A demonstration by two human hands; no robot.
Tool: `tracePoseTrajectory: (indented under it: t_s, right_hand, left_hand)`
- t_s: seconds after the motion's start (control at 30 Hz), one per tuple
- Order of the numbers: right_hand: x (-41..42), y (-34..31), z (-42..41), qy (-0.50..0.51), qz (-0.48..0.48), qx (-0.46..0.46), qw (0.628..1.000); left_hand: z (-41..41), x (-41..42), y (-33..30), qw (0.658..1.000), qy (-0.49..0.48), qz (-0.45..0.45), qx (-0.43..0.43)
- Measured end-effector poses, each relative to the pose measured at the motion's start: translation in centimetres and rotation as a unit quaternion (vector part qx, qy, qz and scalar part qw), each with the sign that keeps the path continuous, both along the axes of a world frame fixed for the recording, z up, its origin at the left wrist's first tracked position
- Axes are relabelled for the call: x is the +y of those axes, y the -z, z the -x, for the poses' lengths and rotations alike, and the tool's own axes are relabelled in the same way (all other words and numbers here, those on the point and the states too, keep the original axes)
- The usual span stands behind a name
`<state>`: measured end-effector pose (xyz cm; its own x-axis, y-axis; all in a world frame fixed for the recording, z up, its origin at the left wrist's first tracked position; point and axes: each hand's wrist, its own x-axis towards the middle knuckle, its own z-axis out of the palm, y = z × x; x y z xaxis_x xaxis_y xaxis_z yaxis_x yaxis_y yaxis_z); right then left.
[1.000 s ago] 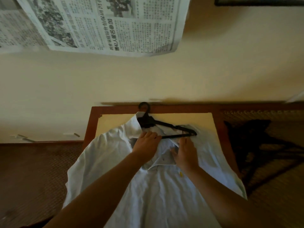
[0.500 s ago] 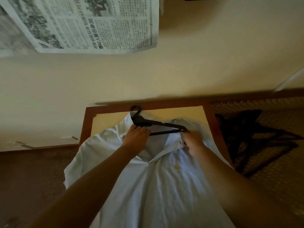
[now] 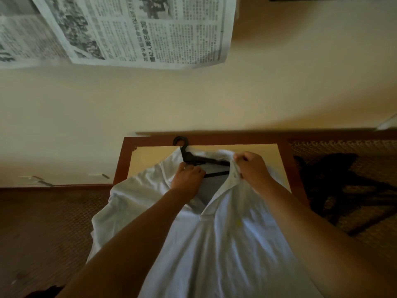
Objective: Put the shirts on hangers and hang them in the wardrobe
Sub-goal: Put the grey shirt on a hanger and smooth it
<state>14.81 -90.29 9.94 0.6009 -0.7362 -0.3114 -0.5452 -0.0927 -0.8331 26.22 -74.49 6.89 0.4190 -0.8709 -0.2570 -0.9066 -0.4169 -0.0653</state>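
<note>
Head view: on a small table (image 3: 283, 166), the left hand (image 3: 189, 175) grips a black hanger (image 3: 206, 161) inside a white polo shirt (image 3: 214, 244); the right hand (image 3: 253, 171) pinches its collar (image 3: 231, 166). Tugging too hard could pop the hanger's arm out.

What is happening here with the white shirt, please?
A person is fitting a white shirt onto a black hanger on a small table. The left hand holds the hanger inside the open neck. The right hand grips the collar and pulls it up over the hanger's right end. The hook sticks out past the collar. The shirt is not yet fully on, and nothing is hung yet.
</note>
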Motion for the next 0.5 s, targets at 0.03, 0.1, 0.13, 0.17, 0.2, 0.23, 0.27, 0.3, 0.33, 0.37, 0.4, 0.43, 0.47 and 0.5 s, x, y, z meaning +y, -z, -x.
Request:
tracePoseTrajectory:
  t_s: [0.03, 0.1, 0.13, 0.17, 0.2, 0.23, 0.27, 0.3, 0.33, 0.37, 0.4, 0.43, 0.47, 0.5]
  right_hand:
    - [0.3, 0.0, -0.8, -0.021, 0.012, 0.004, 1.0]
    - [1.0, 0.3, -2.3, -0.047, 0.033, 0.025, 0.998]
    - [1.5, 0.6, -2.9, -0.056, 0.04, 0.04, 0.997]
    - [1.9, 0.8, -3.5, -0.062, 0.041, 0.055, 0.996]
    - [2.3, 1.2, -4.0, -0.063, 0.035, 0.061, 0.996]
    - [2.7, 1.6, -4.3, -0.057, 0.018, 0.064, 0.996]
    - [3.0, 1.9, -4.6, -0.047, 0.0, 0.063, 0.997]
    - [3.2, 2.3, -4.9, -0.037, -0.016, 0.062, 0.997]
    - [3.4, 2.6, -5.2, -0.027, -0.03, 0.059, 0.997]
    - [3.7, 2.8, -5.5, -0.02, -0.042, 0.056, 0.997]
    - [3.9, 2.9, -5.8, -0.015, -0.05, 0.056, 0.997]
    - [4.1, 3.1, -6.1, -0.006, -0.057, 0.054, 0.997]
    - [4.2, 3.3, -6.4, 0.002, -0.063, 0.051, 0.997]
    - [4.3, 3.4, -6.6, 0.009, -0.066, 0.048, 0.997]
  left_hand:
    - [-0.2, -0.7, 0.0, 1.0, -0.004, 0.015, 0.005]
    - [-0.8, -1.6, 0.0, 0.999, -0.005, 0.038, 0.011]
    - [-1.1, -1.7, 0.0, 0.999, -0.003, 0.044, 0.014]
    - [-1.4, -1.4, 0.1, 0.999, 0.001, 0.047, 0.017]
    - [-1.8, -0.8, 0.2, 0.999, 0.006, 0.047, 0.02]
    - [-2.2, 0.0, 0.4, 0.999, 0.015, 0.042, 0.024]
    - [-2.6, 0.8, 0.8, 0.999, 0.03, 0.033, 0.025]
    - [-3.0, 1.7, 1.0, 0.998, 0.048, 0.024, 0.021]
    - [-3.3, 2.4, 1.2, 0.998, 0.064, 0.02, 0.016]
    - [-3.5, 3.0, 1.3, 0.997, 0.075, 0.021, 0.013]
    - [-3.8, 3.3, 1.3, 0.996, 0.081, 0.02, 0.011]
    - [-4.0, 3.2, 1.2, 0.996, 0.082, 0.022, 0.011]
    - [-4.3, 3.0, 1.1, 0.996, 0.081, 0.02, 0.013]
    - [-4.6, 2.6, 1.0, 0.996, 0.084, 0.019, 0.014]
